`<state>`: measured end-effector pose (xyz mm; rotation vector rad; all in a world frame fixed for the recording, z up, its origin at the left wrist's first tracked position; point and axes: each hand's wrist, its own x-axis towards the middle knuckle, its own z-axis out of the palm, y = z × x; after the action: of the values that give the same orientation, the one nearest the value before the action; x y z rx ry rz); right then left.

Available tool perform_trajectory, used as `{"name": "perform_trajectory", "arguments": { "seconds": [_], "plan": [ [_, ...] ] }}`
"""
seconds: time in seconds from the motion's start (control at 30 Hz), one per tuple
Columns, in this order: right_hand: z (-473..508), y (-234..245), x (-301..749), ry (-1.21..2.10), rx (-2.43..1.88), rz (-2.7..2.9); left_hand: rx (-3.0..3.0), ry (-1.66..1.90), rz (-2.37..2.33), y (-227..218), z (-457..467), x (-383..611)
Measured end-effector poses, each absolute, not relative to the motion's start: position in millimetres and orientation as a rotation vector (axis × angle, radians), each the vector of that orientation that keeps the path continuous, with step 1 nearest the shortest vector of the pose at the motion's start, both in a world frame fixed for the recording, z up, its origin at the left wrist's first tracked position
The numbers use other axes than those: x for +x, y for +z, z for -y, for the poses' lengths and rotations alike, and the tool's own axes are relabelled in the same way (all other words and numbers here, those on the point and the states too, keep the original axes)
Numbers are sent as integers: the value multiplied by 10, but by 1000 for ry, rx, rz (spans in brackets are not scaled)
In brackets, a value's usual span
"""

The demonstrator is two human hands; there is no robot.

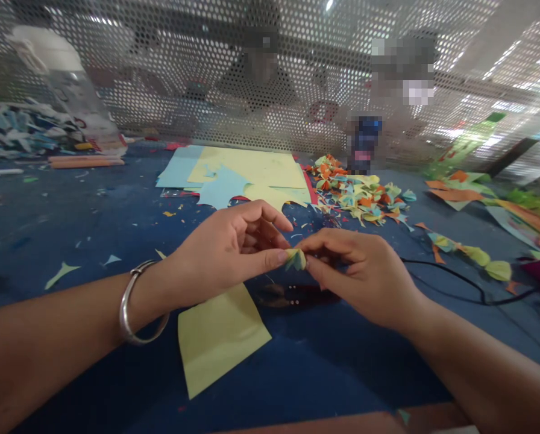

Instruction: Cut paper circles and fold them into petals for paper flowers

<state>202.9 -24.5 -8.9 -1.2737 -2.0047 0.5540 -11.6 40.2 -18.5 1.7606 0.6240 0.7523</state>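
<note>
My left hand (227,250), with a silver bangle (137,304) on its wrist, and my right hand (364,274) meet over the blue table. Both pinch a small folded paper piece (296,259), yellow-green with a bit of blue, between thumb and fingertips. A yellow paper sheet (218,334) lies flat just below my left hand. A dark pair of scissors (292,295) rests on the table under my hands, partly hidden by them.
A pile of small folded coloured paper pieces (363,196) lies beyond my right hand. Yellow and light blue sheets (243,175) lie at the centre back. A black cable (455,280) runs at right. A plastic bottle (78,96) and scraps stand back left. People sit behind a perforated screen (270,72).
</note>
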Motion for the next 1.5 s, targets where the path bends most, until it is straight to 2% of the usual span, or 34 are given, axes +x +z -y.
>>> {"name": "perform_trajectory", "arguments": {
  "seconds": [0.53,0.77,1.07,1.5],
  "plan": [
    [225,-146,2019,406,-1197,2108,2275,812,-768,-126,-259,-141],
    [233,-170,2012,329,-1158,2129,1999,797,-779,-157,-320,-118],
    [257,-167,1982,385,-1062,2198,1559,474,-691,-108,-463,-129],
    [344,-145,1949,521,-985,2290,1486,162,-547,-123,-494,-171]
  ]
}}
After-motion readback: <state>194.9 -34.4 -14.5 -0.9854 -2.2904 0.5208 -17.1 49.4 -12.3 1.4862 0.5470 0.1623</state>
